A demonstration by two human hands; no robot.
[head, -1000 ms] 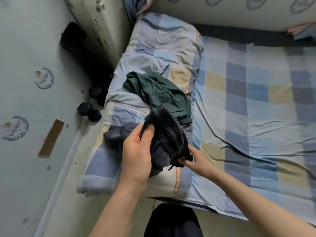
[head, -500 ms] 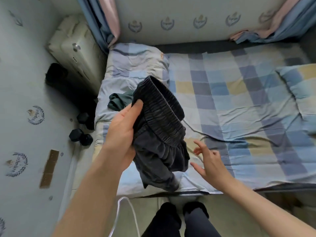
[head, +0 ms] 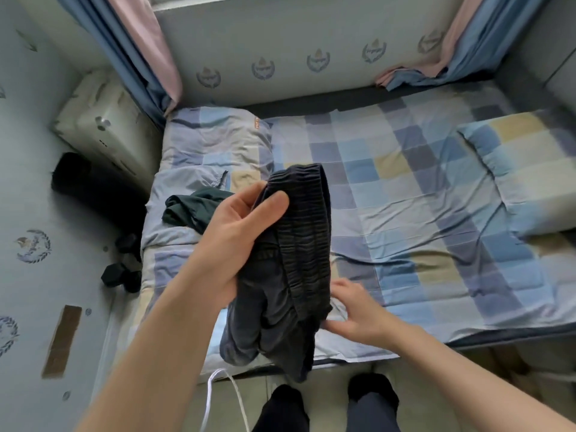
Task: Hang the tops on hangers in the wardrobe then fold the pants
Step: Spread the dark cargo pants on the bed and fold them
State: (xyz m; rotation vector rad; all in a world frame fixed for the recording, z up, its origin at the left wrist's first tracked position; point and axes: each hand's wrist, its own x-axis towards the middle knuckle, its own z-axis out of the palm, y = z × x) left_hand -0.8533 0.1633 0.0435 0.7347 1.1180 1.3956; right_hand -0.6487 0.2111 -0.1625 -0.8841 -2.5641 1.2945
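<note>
My left hand (head: pixel 237 241) is still gripping the dark ribbed-waist pants (head: pixel 293 254); my right hand (head: pixel 358 310), fingers spread, is returning beneath them; folding is starting.

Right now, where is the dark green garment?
In the head view the dark green garment lies crumpled on the folded checked quilt at the bed's left end, just left of the left hand holding the dark pants.

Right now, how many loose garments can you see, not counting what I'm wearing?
2. Dark grey ribbed-waistband pants hang bunched from the left hand, the right hand at their lower edge. A crumpled dark green garment lies on the folded checked quilt. Others may be out of view.
</note>
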